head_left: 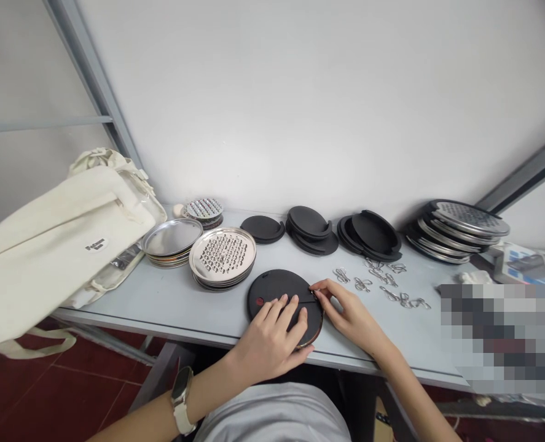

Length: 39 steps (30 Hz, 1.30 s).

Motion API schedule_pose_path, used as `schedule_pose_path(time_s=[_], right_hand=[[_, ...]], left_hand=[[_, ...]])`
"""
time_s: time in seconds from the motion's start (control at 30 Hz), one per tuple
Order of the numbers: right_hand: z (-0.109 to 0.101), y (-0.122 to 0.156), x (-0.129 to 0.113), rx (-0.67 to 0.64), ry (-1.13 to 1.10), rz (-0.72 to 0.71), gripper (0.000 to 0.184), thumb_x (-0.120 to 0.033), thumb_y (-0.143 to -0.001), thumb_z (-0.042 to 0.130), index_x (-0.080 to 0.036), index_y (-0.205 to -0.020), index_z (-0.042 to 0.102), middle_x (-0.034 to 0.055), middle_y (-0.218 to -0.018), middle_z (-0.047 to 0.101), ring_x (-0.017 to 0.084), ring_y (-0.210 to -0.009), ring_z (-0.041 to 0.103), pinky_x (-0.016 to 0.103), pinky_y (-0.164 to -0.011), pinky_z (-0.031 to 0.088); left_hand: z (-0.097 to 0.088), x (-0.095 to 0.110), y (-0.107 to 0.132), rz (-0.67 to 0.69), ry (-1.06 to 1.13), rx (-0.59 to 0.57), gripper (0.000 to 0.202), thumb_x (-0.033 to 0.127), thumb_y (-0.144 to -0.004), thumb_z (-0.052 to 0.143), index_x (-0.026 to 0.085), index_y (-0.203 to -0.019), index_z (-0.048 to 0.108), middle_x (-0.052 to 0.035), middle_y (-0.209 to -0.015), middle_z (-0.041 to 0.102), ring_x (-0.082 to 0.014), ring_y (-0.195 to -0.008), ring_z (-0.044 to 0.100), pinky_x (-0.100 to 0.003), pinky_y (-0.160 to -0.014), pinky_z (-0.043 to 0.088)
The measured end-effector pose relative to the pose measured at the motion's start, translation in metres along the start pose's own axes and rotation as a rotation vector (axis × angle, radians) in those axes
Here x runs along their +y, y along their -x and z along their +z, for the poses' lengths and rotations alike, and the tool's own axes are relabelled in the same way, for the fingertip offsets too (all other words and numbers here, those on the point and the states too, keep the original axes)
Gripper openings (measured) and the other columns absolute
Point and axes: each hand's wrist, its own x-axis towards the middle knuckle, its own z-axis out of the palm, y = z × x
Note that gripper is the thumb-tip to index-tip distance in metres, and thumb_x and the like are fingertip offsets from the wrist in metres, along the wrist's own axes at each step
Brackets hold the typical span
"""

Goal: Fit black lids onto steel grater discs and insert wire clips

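Observation:
A black round disc [272, 287] with a small red spot lies flat on the grey table [171, 301] near its front edge. My left hand [272, 334] rests on the disc with the fingers stretched flat, pressing it down. My right hand [350, 313] is at the disc's right rim, thumb and forefinger pinched on something small there that I cannot make out. Several small wire clips [383, 279] lie scattered just right of my right hand.
Stacks of perforated metal grater discs [223, 255] and plain metal plates [171, 239] stand at the left, black discs [311, 227] along the wall, more grater discs [461, 230] at the right. A cream cloth bag [55, 239] covers the table's left end.

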Motion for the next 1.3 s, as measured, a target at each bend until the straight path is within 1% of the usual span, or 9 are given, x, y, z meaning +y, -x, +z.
schedule_pose_path(time_s=[0.27, 0.7, 0.93, 1.2, 1.3], right_hand=[[-0.0027, 0.0028, -0.0038, -0.023, 0.018, -0.004, 0.015, -0.026, -0.094, 0.044, -0.021, -0.107, 0.05, 0.0001, -0.077, 0.053, 0.018, -0.072, 0.053, 0.031, -0.072, 0.047], [-0.0041, 0.0022, 0.0021, -0.064, -0.086, 0.036, 0.012, -0.029, -0.094, 0.046, -0.022, -0.103, 0.047, -0.0017, -0.076, 0.05, 0.015, -0.068, 0.05, 0.028, -0.068, 0.046], [-0.004, 0.0028, 0.0056, -0.042, -0.1, 0.037, 0.017, -0.034, -0.094, 0.047, -0.021, -0.104, 0.05, -0.0013, -0.075, 0.051, 0.015, -0.068, 0.051, 0.028, -0.068, 0.047], [-0.0056, 0.003, 0.0017, -0.015, -0.04, -0.02, 0.016, -0.031, -0.094, 0.047, -0.021, -0.106, 0.052, 0.0006, -0.08, 0.053, 0.017, -0.076, 0.054, 0.031, -0.076, 0.047], [-0.0057, 0.003, 0.001, -0.025, -0.035, -0.014, 0.017, -0.033, -0.095, 0.045, -0.021, -0.106, 0.051, 0.0004, -0.079, 0.053, 0.017, -0.075, 0.054, 0.032, -0.076, 0.047]], left_hand=[[-0.0008, 0.0002, -0.0001, -0.01, 0.001, -0.002, 0.05, 0.047, -0.094, 0.042, 0.013, -0.128, 0.053, -0.0151, -0.135, 0.052, -0.0312, -0.122, 0.049, -0.041, -0.097, 0.039], [-0.0003, -0.0002, 0.0001, -0.007, 0.003, 0.004, 0.051, 0.048, -0.093, 0.045, 0.013, -0.129, 0.052, -0.016, -0.135, 0.052, -0.0308, -0.122, 0.05, -0.041, -0.097, 0.04], [-0.0007, 0.0001, -0.0008, -0.011, -0.001, -0.004, 0.05, 0.047, -0.093, 0.045, 0.013, -0.129, 0.053, -0.0159, -0.134, 0.053, -0.0307, -0.121, 0.051, -0.041, -0.096, 0.04], [-0.0014, 0.0001, -0.0011, -0.012, -0.003, 0.014, 0.049, 0.047, -0.093, 0.045, 0.013, -0.127, 0.054, -0.0161, -0.134, 0.053, -0.0303, -0.121, 0.051, -0.041, -0.097, 0.039], [-0.0016, 0.0002, -0.0012, -0.011, -0.005, 0.013, 0.049, 0.047, -0.092, 0.047, 0.013, -0.127, 0.054, -0.0165, -0.133, 0.053, -0.0301, -0.121, 0.051, -0.04, -0.097, 0.04]])
